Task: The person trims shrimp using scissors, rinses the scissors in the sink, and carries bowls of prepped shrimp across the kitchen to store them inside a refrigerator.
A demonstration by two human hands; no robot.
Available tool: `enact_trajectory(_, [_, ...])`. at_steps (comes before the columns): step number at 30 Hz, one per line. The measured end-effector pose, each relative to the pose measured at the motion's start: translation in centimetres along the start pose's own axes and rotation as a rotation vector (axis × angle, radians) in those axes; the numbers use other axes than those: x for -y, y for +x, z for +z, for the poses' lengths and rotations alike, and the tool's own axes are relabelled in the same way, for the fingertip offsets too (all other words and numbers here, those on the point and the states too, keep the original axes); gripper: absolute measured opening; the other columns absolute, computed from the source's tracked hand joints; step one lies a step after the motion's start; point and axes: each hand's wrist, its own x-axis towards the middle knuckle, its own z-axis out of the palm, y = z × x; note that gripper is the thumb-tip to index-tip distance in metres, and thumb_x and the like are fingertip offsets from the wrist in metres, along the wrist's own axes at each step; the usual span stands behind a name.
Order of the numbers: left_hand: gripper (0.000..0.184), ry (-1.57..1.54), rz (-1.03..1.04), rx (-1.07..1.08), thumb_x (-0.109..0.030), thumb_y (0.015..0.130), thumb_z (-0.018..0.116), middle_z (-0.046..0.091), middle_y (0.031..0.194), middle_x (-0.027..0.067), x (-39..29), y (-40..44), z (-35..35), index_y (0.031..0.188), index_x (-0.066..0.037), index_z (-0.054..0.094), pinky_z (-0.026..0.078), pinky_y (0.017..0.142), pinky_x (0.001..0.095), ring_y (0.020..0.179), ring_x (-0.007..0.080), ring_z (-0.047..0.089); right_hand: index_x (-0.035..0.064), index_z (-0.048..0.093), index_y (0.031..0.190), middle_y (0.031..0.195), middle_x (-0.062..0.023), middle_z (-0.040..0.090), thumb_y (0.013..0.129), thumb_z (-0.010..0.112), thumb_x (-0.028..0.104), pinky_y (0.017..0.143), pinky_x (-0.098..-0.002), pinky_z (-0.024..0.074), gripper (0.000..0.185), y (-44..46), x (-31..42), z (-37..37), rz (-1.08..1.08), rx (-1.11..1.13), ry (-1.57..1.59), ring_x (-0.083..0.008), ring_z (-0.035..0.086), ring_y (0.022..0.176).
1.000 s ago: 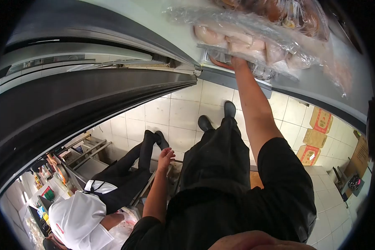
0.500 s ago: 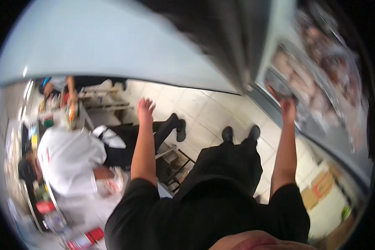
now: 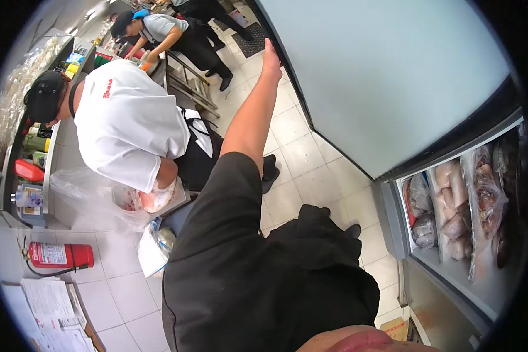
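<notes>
My left hand (image 3: 270, 62) is at the far edge of the fridge door (image 3: 387, 76), at the end of my outstretched arm. One finger or the thumb points up along the edge; the others are partly hidden, and no separate item shows in the hand. The door stands open with its pale inner face towards me. On the right, the open fridge compartment holds clear bags of pale meat (image 3: 452, 208), a bag of darker brown meat (image 3: 487, 199) and smaller wrapped packs (image 3: 422, 229) beside a red edge. My right hand is out of view.
A person in a white shirt (image 3: 126, 123) bends over a tray of meat (image 3: 155, 199) at the left. Other people work beyond, by a metal-legged table (image 3: 188, 94). A red fire extinguisher (image 3: 61, 255) is at lower left, above some papers (image 3: 47, 299).
My right hand has come away from the fridge packs and left the view. My left hand has gone up to the door edge. The view has turned left, towards the co-workers.
</notes>
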Motion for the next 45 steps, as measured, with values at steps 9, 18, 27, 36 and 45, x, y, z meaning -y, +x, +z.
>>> enact_trajectory(9, [0.058,-0.235,0.116,0.128,-0.054,0.099,0.026,0.057,0.129,0.0053,0.4,-1.2,-0.5,0.129,-0.012,0.052,0.036,0.103,0.0395,0.119,0.0243,0.051,0.0083,0.05,0.111,0.076,-0.0067,0.054,0.084,0.059,0.011,0.045,-0.0286,0.0436,0.028,-3.5,13.7,-4.7,0.564,-0.266,0.729,-0.0166,0.052,0.056])
enact_trajectory(18, [0.04,-0.468,0.065,0.089,-0.04,0.098,0.04,0.065,0.105,0.0087,0.9,-15.1,-8.3,0.115,-0.008,0.057,0.05,0.086,0.0378,0.098,0.0231,0.061,0.0018,0.045,0.129,0.083,-0.0106,0.057,0.081,0.06,0.008,0.044,-0.0297,0.044,0.051,-2.5,12.3,-0.6,0.448,-0.254,0.715,-0.0189,0.053,0.054])
enact_trajectory(27, [0.038,-0.349,-0.138,-0.014,-0.041,0.094,0.044,0.067,0.092,0.0063,7.2,-33.6,-13.3,0.105,-0.009,0.061,0.053,0.072,0.0333,0.081,0.0186,0.065,-0.0002,0.045,0.127,0.084,-0.0112,0.059,0.083,0.057,0.007,0.044,-0.029,0.0468,0.046,-5.4,14.9,-2.1,0.413,-0.09,0.643,-0.0179,0.056,0.054])
enact_trajectory(36, [0.03,-0.204,-0.226,0.15,-0.038,0.093,0.043,0.055,0.076,0.0004,20.5,-49.2,-12.6,0.09,-0.013,0.059,0.041,0.06,0.0289,0.069,0.0134,0.051,-0.0026,0.047,0.128,0.083,-0.0091,0.063,0.083,0.057,0.005,0.052,-0.026,0.0494,0.046,-10.2,25.4,1.5,0.098,0.156,0.458,-0.0152,0.06,0.062])
enact_trajectory(45, [0.031,0.085,-0.203,0.581,-0.038,0.096,0.05,0.057,0.084,-0.0012,23.0,-61.7,-1.7,0.098,-0.009,0.059,0.043,0.066,0.0257,0.077,0.0103,0.052,-0.0007,0.049,0.123,0.091,-0.0087,0.062,0.089,0.052,0.009,0.057,-0.0281,0.0517,0.035,-12.1,26.6,0.1,0.086,0.311,0.424,-0.0173,0.061,0.069])
